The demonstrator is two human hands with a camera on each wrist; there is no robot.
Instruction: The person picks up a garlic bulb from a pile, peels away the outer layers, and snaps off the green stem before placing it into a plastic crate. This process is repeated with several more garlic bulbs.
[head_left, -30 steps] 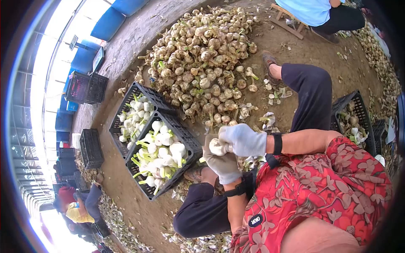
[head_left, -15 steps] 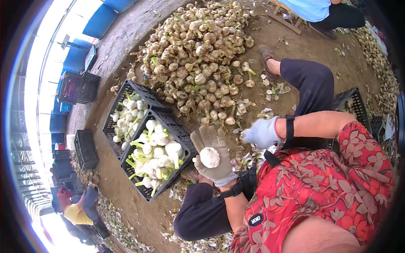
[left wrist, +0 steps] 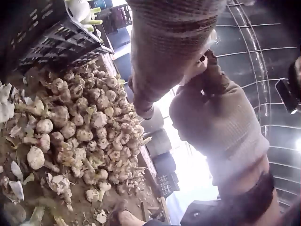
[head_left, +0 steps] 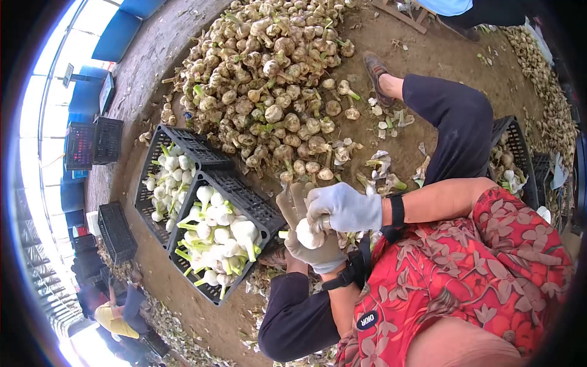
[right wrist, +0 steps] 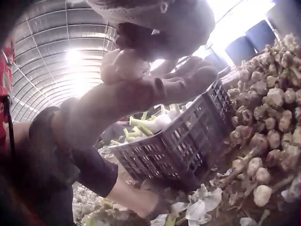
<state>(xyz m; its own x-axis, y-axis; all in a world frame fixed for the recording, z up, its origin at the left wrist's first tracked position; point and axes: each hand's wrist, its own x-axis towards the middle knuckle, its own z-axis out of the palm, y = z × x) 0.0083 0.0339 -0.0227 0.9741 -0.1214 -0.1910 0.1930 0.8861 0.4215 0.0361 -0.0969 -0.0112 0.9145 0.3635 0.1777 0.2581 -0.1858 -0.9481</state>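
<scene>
Right hand (head_left: 350, 209) has moved leftward since the earlier frame, from well apart to the garlic bulb (head_left: 310, 236) at centre frame; its curled fingers pinch the bulb. Left hand (head_left: 324, 252) is open beneath, fingers extended, bulb resting on the palm. I judge this bulb largely cleaned; I cannot tell whether it is finished. Completed portion: pale bulbs in two black crates, left of centre (head_left: 247, 197) (head_left: 199, 147). Outstanding portion: the large soiled heap (head_left: 272, 92), upper centre.
</scene>
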